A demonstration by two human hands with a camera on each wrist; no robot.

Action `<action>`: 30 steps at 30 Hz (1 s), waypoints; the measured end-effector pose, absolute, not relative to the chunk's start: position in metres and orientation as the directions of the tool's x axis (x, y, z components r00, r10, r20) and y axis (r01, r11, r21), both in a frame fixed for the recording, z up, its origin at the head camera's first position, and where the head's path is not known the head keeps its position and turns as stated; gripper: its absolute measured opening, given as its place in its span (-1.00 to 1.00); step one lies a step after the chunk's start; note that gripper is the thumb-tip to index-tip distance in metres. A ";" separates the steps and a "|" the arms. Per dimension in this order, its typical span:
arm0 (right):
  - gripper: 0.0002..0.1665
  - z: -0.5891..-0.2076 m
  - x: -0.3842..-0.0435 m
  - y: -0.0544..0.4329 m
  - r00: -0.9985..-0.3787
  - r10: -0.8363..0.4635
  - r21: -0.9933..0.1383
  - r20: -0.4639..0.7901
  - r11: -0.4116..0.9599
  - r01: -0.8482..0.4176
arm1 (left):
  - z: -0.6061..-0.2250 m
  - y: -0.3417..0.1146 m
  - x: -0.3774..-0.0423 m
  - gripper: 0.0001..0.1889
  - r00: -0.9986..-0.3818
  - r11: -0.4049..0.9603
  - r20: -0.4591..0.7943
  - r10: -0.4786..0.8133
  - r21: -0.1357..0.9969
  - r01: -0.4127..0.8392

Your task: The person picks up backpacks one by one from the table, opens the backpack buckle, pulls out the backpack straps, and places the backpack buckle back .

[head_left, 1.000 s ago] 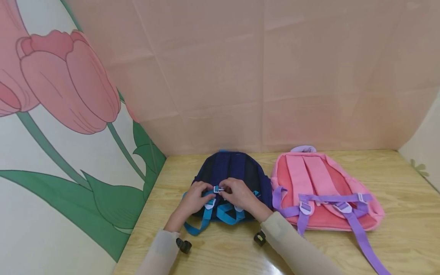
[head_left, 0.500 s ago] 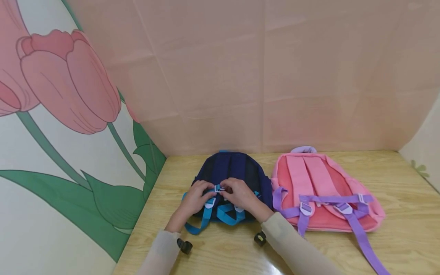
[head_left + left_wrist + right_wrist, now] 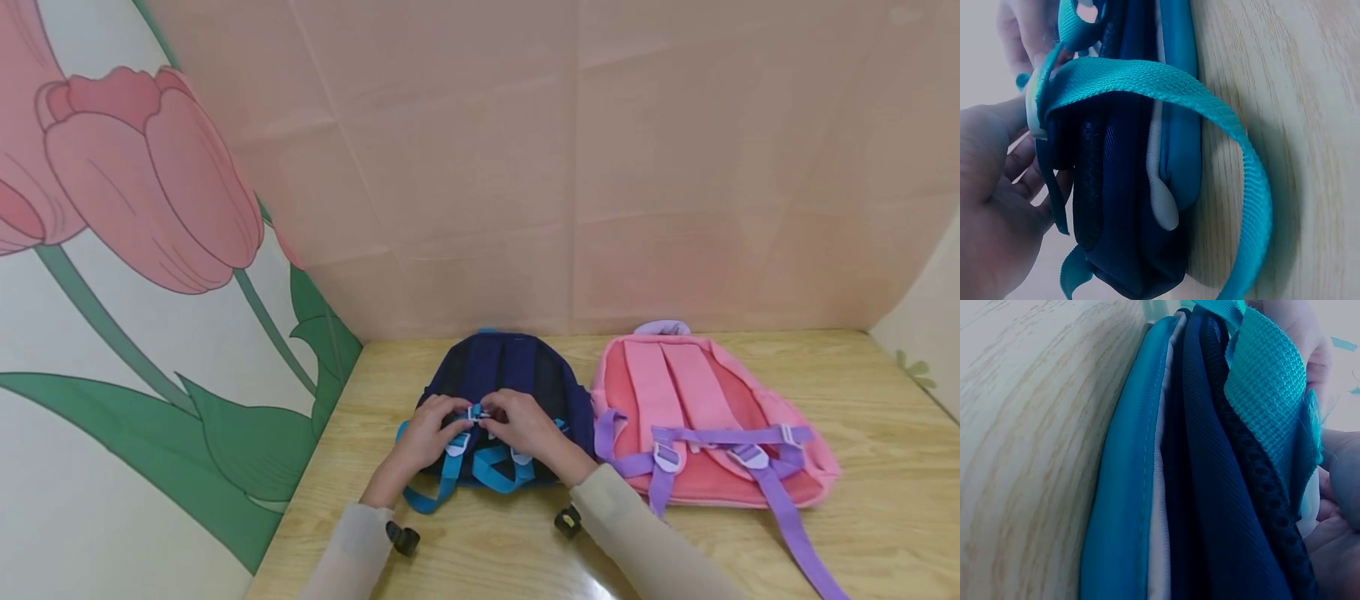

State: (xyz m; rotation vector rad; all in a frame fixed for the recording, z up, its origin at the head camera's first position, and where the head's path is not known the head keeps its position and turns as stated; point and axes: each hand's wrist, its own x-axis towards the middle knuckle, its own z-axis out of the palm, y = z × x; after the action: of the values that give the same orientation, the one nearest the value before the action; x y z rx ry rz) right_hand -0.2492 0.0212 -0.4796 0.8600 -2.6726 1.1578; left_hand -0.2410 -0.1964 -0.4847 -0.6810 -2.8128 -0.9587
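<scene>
A dark blue backpack (image 3: 501, 358) lies on the table with its shoulder straps facing up. Above its lower middle, both hands meet at a small white buckle (image 3: 476, 413) on blue webbing. My left hand (image 3: 429, 432) pinches the buckle's left side between thumb and fingers. From the right, my right hand (image 3: 522, 423) pinches its other side; the fingers partly cover it. Loops of blue webbing strap (image 3: 448, 483) hang below the hands. In the left wrist view, a turquoise strap (image 3: 1141, 75) arches in front of the pack. The right wrist view shows the backpack's side (image 3: 1210, 462) and turquoise webbing.
A pink backpack (image 3: 622, 375) with purple straps (image 3: 787, 508) lies right beside the blue one, touching it. The wooden table (image 3: 480, 550) ends at a draped pinkish backdrop (image 3: 480, 167). A tulip-printed panel (image 3: 150, 175) stands on the left.
Between the fingertips the white buckle shifts very slightly. Both hands and both backpacks keep nearly the same places.
</scene>
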 end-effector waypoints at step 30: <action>-0.88 -0.474 -0.249 0.025 -0.841 -0.419 -0.711 0.341 0.470 -0.523 | -0.481 -0.193 -0.240 -0.74 -0.834 0.662 0.317 0.452 0.508 0.551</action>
State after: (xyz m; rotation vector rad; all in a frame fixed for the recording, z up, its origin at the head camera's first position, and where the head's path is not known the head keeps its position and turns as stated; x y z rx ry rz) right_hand -0.2495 0.0250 -0.4738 0.8342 -2.5894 1.3173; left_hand -0.2396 -0.1930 -0.4814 -0.8251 -2.7127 -0.9109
